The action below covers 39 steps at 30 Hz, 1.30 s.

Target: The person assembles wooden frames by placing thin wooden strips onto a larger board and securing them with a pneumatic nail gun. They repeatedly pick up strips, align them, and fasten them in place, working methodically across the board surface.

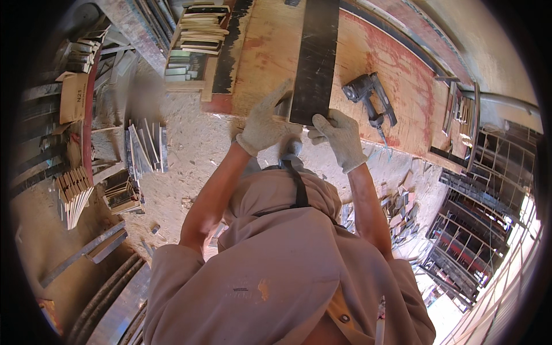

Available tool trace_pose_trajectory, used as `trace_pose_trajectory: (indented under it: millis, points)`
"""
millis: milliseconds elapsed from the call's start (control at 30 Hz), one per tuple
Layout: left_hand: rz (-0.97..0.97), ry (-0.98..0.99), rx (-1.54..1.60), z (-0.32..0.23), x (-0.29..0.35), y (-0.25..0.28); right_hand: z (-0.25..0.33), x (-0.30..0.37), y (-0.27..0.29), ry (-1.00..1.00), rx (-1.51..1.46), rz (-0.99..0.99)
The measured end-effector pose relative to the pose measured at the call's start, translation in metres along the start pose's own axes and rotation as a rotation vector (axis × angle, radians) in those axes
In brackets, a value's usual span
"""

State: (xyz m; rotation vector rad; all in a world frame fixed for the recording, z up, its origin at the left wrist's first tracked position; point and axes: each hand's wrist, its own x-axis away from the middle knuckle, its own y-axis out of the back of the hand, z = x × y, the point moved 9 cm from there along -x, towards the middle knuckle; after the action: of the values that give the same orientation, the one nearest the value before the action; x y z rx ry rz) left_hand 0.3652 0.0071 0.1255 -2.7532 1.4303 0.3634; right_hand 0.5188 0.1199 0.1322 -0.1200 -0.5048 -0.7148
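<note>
A long black board (313, 60) lies over the workbench, its near end overhanging toward me. My gloved left hand (265, 123) is at the board's near left corner, with its fingers stretched along the left edge and its thumb by the near end. Opposite it, my gloved right hand (340, 135) grips the near right corner, thumb on top and the other fingers partly hidden below. To the right of the board, a black nail gun (368, 99) rests on the bench, a thin light-blue hose (386, 148) hanging from it.
The wooden workbench (385, 69) has red stains. Stacked wood strips (201, 30) sit at its far left. A cardboard box (73, 96) and bundled slats (73, 195) stand along the left. Scraps (402, 210) litter the floor at right, near metal racks (460, 236).
</note>
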Motion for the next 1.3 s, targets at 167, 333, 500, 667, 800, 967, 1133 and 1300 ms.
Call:
trace_pose_trajectory:
  millis: [167, 333, 500, 667, 800, 967, 1133, 1300]
  points:
    - [0.172, -0.082, -0.306, -0.013, -0.003, -0.006, 0.003, 0.001, -0.003, 0.002, -0.003, -0.003]
    - [0.171, -0.089, -0.404, -0.005, -0.001, -0.007, -0.001, 0.002, -0.005, -0.047, -0.053, 0.021]
    - [0.097, -0.208, -0.356, -0.007, 0.001, -0.004, -0.017, -0.004, 0.006, -0.037, -0.141, 0.056]
    - [0.079, -0.27, -0.428, -0.012, 0.004, -0.006, -0.077, -0.053, 0.133, 0.072, 0.282, -0.266]
    - [0.076, -0.307, -0.45, -0.011, 0.007, -0.008, -0.126, -0.109, 0.237, -0.085, 0.861, -0.447]
    - [0.078, -0.314, -0.408, -0.022, 0.007, -0.009, -0.169, -0.187, 0.281, -0.169, 1.41, -0.433]
    - [0.109, -0.26, -0.313, -0.024, 0.0, -0.011, -0.195, -0.239, 0.319, -0.252, 1.431, -0.627]
    - [0.124, -0.259, -0.407, -0.021, 0.001, -0.01, -0.19, -0.19, 0.27, -0.158, 0.685, -0.306]
